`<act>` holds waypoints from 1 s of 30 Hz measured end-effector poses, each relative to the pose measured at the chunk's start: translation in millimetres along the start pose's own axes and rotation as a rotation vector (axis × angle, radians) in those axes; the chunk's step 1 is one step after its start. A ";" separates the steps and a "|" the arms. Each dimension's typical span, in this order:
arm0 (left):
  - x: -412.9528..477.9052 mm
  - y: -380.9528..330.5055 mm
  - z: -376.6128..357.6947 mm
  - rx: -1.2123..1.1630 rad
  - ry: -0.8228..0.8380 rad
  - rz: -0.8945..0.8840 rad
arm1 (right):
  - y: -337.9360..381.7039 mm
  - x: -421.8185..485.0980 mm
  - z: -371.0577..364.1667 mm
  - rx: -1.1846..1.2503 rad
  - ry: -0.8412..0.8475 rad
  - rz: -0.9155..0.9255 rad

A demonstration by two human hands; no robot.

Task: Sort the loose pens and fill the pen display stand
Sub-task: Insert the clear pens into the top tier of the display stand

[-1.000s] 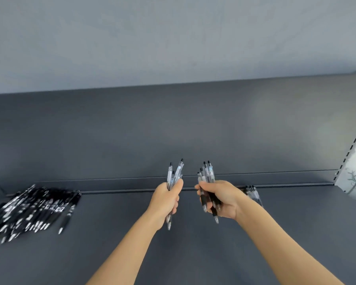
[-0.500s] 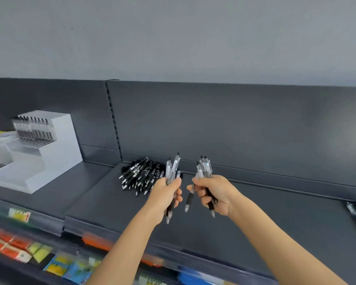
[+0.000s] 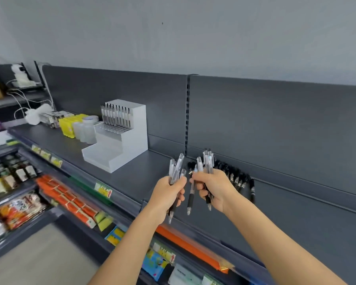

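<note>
Two bunches of pens are being held upright at lower centre, tips down: one bunch (image 3: pixel 176 167) is being grasped in the left grip (image 3: pixel 167 194), the other bunch (image 3: pixel 207 161) in the right grip (image 3: pixel 214 188). The white stand (image 3: pixel 119 138) is being approached up and to the left on the shelf (image 3: pixel 132 182), nearer the left grip. Half a second ago it was at the far left edge, and the loose pile (image 3: pixel 237 178) was left of both grips, not right.
</note>
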State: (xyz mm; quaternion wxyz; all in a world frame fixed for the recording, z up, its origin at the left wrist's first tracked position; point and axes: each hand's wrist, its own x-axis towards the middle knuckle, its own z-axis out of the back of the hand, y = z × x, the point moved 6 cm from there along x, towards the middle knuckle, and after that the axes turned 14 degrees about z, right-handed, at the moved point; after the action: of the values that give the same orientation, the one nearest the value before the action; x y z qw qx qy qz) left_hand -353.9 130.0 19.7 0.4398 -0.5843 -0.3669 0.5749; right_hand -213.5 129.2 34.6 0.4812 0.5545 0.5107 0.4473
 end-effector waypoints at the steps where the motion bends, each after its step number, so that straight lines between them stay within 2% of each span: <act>1: 4.0 -0.4 9.6 -0.007 -0.016 0.002 | -0.1 6.6 -10.6 -0.002 0.020 0.010; 7: 43.0 -14.2 70.2 -0.004 -0.100 0.002 | 0.4 57.2 -64.7 0.035 0.063 0.067; 17: 125.7 -39.4 163.2 -0.127 -0.224 0.042 | 5.5 146.4 -132.7 -0.102 0.030 0.184; 22: 160.4 -53.7 206.6 -0.178 -0.193 0.048 | 11.7 177.6 -165.6 -0.151 -0.063 0.266; 26: 189.8 -70.7 249.6 -0.124 -0.161 -0.011 | 17.0 202.7 -197.9 -0.205 -0.179 0.353; 30: 223.1 -78.5 292.7 -0.078 -0.099 0.001 | 18.1 226.2 -232.2 -0.212 -0.311 0.385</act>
State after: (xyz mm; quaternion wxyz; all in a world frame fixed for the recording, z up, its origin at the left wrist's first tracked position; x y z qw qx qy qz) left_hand -623.4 392.5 29.2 0.3976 -0.5720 -0.4098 0.5888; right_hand -422.6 372.3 85.3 0.5154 0.6499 0.2661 0.4911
